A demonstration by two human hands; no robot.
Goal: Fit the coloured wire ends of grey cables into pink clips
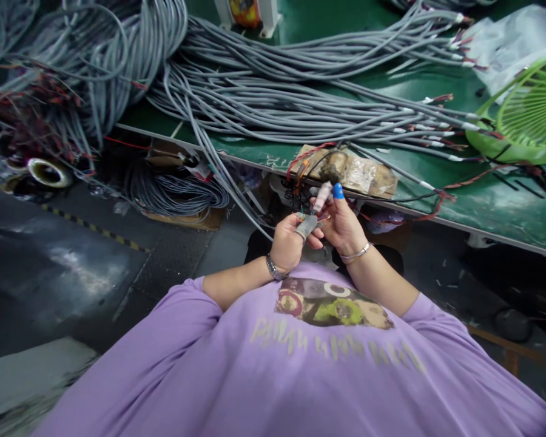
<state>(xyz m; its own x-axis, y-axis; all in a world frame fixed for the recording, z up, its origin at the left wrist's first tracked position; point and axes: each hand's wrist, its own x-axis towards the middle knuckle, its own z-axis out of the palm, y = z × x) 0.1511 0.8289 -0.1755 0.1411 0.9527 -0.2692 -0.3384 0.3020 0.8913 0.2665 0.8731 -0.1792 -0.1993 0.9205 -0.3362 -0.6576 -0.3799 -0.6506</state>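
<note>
Both of my hands meet in front of my body, just off the table's edge. My left hand is closed, its thumb in a grey cloth-like cover, on a spray of thin coloured wires, seemingly to stop the fine strands slipping. My right hand is half curled against the same wires, a digit in a bright blue cover raised beside a pinkish-white wrapped piece; whether it grips, I cannot tell. Held together like this, the small ends probably stay in my sight. Several slack grey round cables drop over the edge toward my left hand, likely giving me enough length. Just beyond, a tan, tape-wrapped block sits at the rim of the green tabletop. Farther out, long bundles of grey cable lie side by side, presumably to avoid tangling, beside a lime-green ribbed plastic piece.
</note>
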